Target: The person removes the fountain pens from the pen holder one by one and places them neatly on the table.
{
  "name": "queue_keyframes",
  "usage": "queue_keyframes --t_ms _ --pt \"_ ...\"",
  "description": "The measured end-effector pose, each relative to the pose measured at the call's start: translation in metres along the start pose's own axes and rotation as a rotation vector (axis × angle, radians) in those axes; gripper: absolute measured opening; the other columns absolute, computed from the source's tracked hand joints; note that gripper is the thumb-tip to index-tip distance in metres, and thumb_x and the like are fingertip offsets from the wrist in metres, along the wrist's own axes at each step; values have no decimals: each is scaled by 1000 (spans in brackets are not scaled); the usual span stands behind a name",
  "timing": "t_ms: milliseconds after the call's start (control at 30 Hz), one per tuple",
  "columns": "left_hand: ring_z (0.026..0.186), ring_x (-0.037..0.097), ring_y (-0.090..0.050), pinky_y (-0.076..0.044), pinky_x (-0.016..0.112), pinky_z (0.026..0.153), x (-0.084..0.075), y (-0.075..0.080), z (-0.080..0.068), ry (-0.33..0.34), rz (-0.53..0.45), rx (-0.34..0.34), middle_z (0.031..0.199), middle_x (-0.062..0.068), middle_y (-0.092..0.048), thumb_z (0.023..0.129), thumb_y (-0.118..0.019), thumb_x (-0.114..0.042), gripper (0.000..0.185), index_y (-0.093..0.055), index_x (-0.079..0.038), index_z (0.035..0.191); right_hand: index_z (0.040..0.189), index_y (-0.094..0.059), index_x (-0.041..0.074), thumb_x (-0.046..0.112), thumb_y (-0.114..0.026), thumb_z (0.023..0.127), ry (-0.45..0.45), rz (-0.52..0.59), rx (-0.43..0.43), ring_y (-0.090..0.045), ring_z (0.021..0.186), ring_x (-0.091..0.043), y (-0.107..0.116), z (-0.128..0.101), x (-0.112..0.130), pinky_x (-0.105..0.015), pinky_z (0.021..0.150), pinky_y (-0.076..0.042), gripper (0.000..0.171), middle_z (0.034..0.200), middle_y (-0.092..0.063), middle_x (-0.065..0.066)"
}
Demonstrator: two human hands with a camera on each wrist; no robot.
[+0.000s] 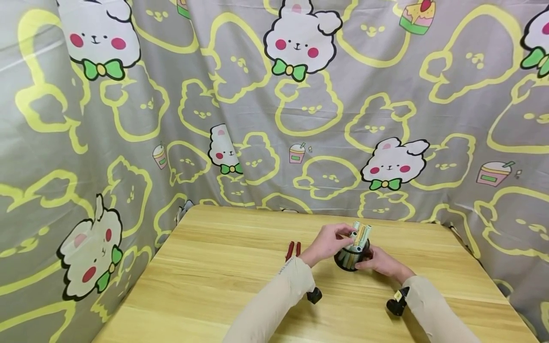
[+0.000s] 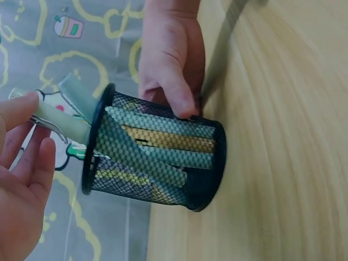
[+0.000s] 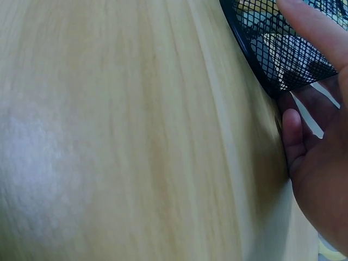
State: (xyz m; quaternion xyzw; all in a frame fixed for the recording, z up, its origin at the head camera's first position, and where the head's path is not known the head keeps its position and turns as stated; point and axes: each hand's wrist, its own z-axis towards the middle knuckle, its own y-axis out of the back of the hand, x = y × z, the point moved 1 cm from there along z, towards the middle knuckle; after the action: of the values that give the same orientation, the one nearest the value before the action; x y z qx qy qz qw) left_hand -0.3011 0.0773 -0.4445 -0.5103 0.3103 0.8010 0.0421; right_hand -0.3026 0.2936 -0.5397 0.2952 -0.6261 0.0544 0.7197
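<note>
A round black mesh pen holder point(image 1: 348, 260) stands on the table, with several pale green sticks and an orange one showing through its wall. My right hand point(image 1: 383, 263) grips its side, thumb on the mesh in the right wrist view. At the rim, my left hand point(image 1: 328, 241) pinches a pale green pen-like stick point(image 2: 68, 120) whose lower end is inside the holder. A curved silver metal piece point(image 2: 50, 127) lies against that stick at the fingers. Another pale green stick point(image 2: 78, 97) leans out above the rim.
Two red handles point(image 1: 289, 250) lie on the wooden table point(image 1: 206, 267) left of the holder, partly hidden behind my left forearm. A patterned grey curtain point(image 1: 257, 109) hangs behind the table and along its sides. Black wrist cameras point(image 1: 314, 295) sit on both wrists.
</note>
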Motion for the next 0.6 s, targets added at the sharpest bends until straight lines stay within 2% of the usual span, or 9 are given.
queue_keyframes --t_ms 233,367,600 --pt "86 1 -60 -49 17 74 -8 7 3 -41 -39 -56 99 -5 -69 90 -67 -13 23 -67 -11 113 134 -38 -14 10 -73 82 -11 -33 -13 -50 114 -24 2 1 1 -16 90 -39 66 129 -48 -29" --pt "85 1 -60 -50 18 73 -13 12 4 -41 -78 -89 96 -7 -68 89 -67 -14 24 -66 -10 113 134 -38 -13 11 -73 83 -5 -48 -15 -48 116 -29 2 1 1 -16 90 -39 66 130 -48 -30" --pt "84 4 -61 -51 20 73 -20 25 6 -51 -170 -188 94 -3 -68 88 -69 -15 23 -67 -10 111 132 -41 -13 10 -74 81 9 -48 -32 -52 112 -19 1 1 -1 -17 90 -39 65 126 -52 -27"
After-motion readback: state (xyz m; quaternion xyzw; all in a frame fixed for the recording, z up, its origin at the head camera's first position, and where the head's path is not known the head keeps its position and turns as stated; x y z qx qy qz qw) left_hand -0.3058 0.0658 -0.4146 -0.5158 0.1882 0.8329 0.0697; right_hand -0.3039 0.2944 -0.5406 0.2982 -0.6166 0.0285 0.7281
